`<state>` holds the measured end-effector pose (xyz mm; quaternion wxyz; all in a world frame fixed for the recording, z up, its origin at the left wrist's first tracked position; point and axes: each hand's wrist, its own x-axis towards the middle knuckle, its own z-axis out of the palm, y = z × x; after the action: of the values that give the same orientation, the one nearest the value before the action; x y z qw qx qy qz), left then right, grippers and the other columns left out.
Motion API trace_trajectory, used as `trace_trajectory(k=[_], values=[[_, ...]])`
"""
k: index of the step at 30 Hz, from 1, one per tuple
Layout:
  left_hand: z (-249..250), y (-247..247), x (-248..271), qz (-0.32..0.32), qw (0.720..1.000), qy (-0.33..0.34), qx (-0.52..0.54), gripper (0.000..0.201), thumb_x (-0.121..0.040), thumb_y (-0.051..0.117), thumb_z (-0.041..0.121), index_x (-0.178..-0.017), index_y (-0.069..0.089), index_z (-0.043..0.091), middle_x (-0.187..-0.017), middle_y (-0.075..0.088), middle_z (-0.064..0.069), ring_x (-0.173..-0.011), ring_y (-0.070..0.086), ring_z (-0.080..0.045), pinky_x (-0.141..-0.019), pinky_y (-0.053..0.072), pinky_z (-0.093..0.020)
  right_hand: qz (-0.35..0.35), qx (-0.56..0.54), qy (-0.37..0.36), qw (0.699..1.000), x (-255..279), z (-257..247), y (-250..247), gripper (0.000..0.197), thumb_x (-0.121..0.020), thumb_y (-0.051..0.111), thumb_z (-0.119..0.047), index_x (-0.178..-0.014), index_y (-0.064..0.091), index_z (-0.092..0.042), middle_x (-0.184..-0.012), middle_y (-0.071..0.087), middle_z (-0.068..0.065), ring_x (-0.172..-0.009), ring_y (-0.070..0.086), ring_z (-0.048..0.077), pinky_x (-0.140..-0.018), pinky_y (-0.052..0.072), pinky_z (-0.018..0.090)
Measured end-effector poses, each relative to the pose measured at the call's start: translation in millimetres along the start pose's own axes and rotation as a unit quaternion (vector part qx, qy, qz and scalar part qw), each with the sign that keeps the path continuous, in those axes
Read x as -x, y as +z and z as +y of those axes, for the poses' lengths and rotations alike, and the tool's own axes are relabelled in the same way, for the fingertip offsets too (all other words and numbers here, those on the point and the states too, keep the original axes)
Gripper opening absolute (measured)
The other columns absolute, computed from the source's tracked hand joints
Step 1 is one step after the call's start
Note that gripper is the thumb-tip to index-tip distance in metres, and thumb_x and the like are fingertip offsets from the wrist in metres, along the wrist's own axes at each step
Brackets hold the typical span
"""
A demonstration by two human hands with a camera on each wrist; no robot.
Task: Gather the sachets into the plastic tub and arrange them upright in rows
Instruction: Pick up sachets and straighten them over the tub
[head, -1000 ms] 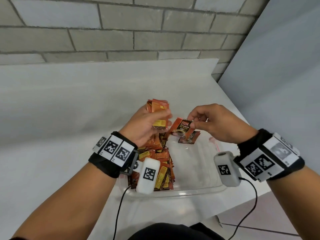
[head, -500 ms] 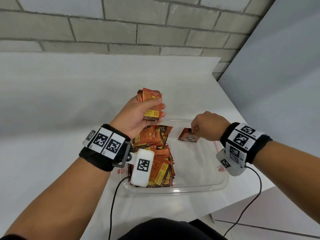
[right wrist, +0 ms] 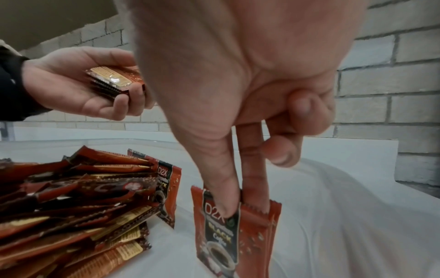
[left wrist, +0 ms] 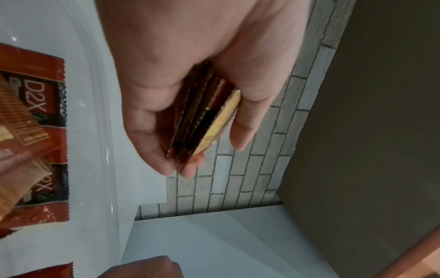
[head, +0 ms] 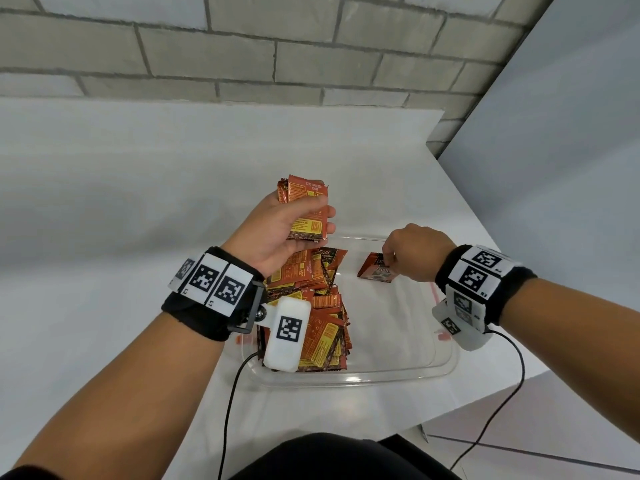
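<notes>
At 1 o'clock in the tub point(head: 349, 382), right hand point(head: 414, 252) pinches probably two sachets point(right wrist: 234, 231) upright, starting a row; left hand point(head: 277, 233) grips a stack point(head: 306, 209) as supply.

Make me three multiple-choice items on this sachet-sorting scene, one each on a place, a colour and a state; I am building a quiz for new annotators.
1. Where does the loose pile of sachets lie?
A. left part of the plastic tub
B. on the table outside it
C. on the floor

2. Main colour of the sachets?
A. blue
B. orange-red
C. green

3. How does the right hand hold the standing sachets?
A. flat under the palm
B. not touching them
C. pinched at their top edge, upright

Answers:
1 A, the head view shows the pile inside the tub's left side.
2 B, every wrapper is orange-red with dark print.
3 C, the right wrist view shows thumb and finger pinching their tops; the left hand holds a separate stack.
</notes>
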<state>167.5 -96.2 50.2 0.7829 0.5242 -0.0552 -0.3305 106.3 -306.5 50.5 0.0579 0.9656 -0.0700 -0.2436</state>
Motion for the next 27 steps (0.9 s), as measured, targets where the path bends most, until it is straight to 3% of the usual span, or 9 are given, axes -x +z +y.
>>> trace_trajectory(k=[4,9,15,19,22,25,27], values=[[-0.2,0.8,0.0,0.002,1.000,-0.001,-0.001,0.009,-0.089,0.061,0.015,-0.098,0.064,0.014,-0.088,0.072,-0.006,-0.078,0.069,-0.020,-0.074,0.057,-0.033,0.023,0.063,0.004,0.998,-3.3,-1.4,3.0,0.016,-0.088,0.054,-0.010,-0.097,0.068,-0.013,-0.088,0.061,0.004,-0.069,0.053,0.022,-0.052,0.033,0.023],[-0.2,0.2,-0.1,0.007,1.000,-0.003,0.002,0.010,-0.088,0.061,0.016,-0.098,0.064,0.015,-0.087,0.072,-0.006,-0.078,0.069,-0.020,-0.073,0.057,-0.033,0.045,0.117,0.012,0.992,-0.9,-8.6,-2.9,0.004,-0.089,0.055,-0.012,-0.089,0.059,-0.010,-0.065,0.037,-0.001,-0.057,0.042,0.019,-0.046,0.024,0.023],[-0.7,0.9,-0.3,0.008,1.000,-0.002,0.002,0.010,-0.089,0.061,0.015,-0.098,0.063,0.015,-0.089,0.071,-0.007,-0.077,0.069,-0.019,-0.073,0.057,-0.033,0.054,0.135,0.021,0.989,0.1,-10.9,-6.7,0.027,-0.090,0.056,-0.012,-0.069,0.040,-0.012,-0.064,0.037,0.000,-0.050,0.034,0.014,-0.044,0.023,0.024],[-2.8,0.7,-1.5,0.013,1.000,-0.006,0.009,0.011,-0.088,0.062,0.016,-0.099,0.063,0.014,-0.090,0.071,-0.008,-0.077,0.069,-0.021,-0.072,0.057,-0.033,0.046,0.130,0.026,0.990,2.5,-12.9,-8.1,0.019,-0.091,0.056,-0.013,-0.077,0.044,-0.011,-0.065,0.035,-0.001,-0.051,0.032,0.014,-0.044,0.022,0.024],[-3.7,1.4,-1.1,0.009,1.000,-0.014,0.009,0.012,-0.089,0.060,0.018,-0.100,0.062,0.013,-0.090,0.070,-0.009,-0.076,0.070,-0.022,-0.075,0.057,-0.036,0.051,0.114,0.035,0.992,4.2,-10.3,-7.2,0.027,-0.091,0.058,-0.018,-0.070,0.043,-0.011,-0.066,0.037,-0.001,-0.052,0.036,0.014,-0.045,0.024,0.023],[-5.4,3.1,-1.7,0.009,0.999,-0.032,0.021,0.012,-0.093,0.054,0.015,-0.101,0.060,0.008,-0.090,0.069,-0.012,-0.073,0.070,-0.023,-0.075,0.056,-0.037,0.074,0.031,0.052,0.995,9.9,-1.8,-14.9,0.018,-0.091,0.058,-0.029,-0.087,0.061,-0.011,-0.077,0.050,0.001,-0.068,0.051,0.021,-0.056,0.037,0.026],[-6.1,4.4,-1.8,0.000,0.999,-0.042,0.022,0.012,-0.095,0.050,0.010,-0.102,0.059,0.006,-0.092,0.070,-0.014,-0.075,0.071,-0.025,-0.075,0.057,-0.037,0.115,-0.047,0.054,0.991,15.1,6.8,-21.4,0.019,-0.091,0.058,-0.033,-0.090,0.064,-0.015,-0.087,0.058,0.002,-0.077,0.054,0.022,-0.064,0.039,0.028]])
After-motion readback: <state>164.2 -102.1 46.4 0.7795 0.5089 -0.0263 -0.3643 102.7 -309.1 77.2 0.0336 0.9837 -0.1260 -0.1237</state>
